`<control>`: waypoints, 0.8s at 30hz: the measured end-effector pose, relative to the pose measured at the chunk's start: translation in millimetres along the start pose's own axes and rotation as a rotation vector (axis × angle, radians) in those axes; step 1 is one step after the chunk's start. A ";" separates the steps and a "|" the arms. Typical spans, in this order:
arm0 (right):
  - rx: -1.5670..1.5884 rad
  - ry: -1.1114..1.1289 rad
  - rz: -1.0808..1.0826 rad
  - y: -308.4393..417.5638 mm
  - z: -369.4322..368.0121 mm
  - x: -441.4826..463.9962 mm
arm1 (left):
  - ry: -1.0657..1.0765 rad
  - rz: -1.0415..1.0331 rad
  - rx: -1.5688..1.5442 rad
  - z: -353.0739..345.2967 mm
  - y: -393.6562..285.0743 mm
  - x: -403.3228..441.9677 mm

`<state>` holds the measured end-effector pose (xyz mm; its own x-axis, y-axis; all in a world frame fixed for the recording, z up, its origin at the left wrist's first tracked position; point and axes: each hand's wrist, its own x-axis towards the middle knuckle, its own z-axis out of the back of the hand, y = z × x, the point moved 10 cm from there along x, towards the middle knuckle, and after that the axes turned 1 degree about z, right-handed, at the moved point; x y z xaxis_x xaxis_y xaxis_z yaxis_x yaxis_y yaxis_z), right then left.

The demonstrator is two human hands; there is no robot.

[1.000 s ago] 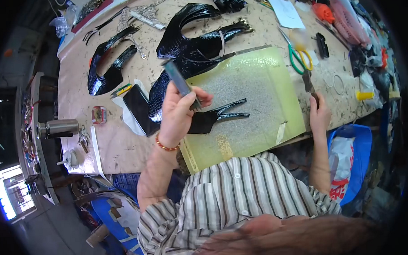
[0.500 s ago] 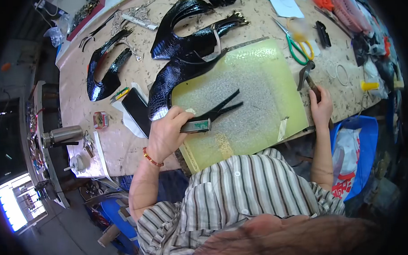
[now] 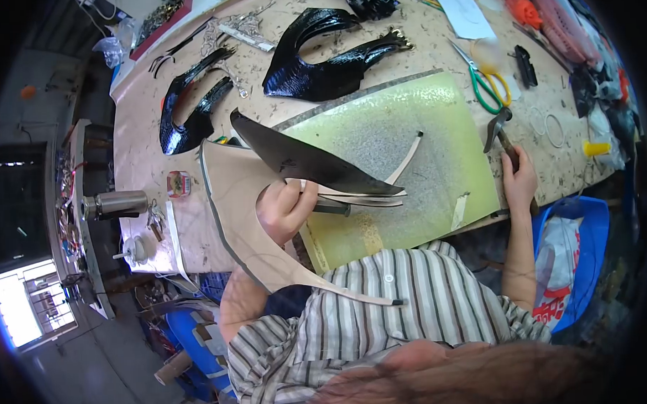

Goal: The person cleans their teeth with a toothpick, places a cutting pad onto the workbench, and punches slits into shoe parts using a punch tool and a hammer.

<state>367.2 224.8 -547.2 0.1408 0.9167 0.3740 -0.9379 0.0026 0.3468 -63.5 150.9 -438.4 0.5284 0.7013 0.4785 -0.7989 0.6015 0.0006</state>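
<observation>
My left hand (image 3: 286, 205) is closed on a curved leather piece (image 3: 245, 197), lifted and opened out. Its beige inner side faces up on the left, and a dark flap (image 3: 304, 160) rises over my fingers. The end of a metal bar (image 3: 334, 208) shows under the flap. My right hand (image 3: 520, 179) is wrapped round the handle of a hammer (image 3: 501, 132) at the right of the yellow-green mat (image 3: 457, 162). Above the mat lies a glossy black piece (image 3: 283, 71), and a smaller one (image 3: 185, 130) is at its left.
Green and yellow scissors (image 3: 487, 86) and a black clip-like object (image 3: 525, 66) lie beyond the hammer. A metal flask (image 3: 120, 203), a small box (image 3: 178, 183) and keys (image 3: 154, 218) are at the left. A blue bin (image 3: 592, 246) hangs near my right arm.
The black textured piece at the mat's left has been lifted and turned over in my left hand, showing its beige side. My right hand has stayed on the hammer, which has swung upright.
</observation>
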 end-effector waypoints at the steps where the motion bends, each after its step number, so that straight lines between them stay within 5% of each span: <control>1: 0.004 0.007 -0.005 0.3 0.0 -0.5 | -0.023 -0.015 0.002 2.2 -0.8 0.3; 14: 0.006 0.022 -0.010 0.1 -1.0 -1.3 | -0.167 -0.115 0.067 18.7 2.1 3.9; 24: 0.451 0.000 0.281 115.6 33.7 72.1 | -0.111 0.567 -0.014 63.8 216.0 5.9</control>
<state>279.6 277.7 -451.1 -0.0960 0.8572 0.5059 -0.7098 -0.4153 0.5690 -251.2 260.6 -379.4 -0.0151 0.8716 0.4900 -0.9441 0.1489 -0.2941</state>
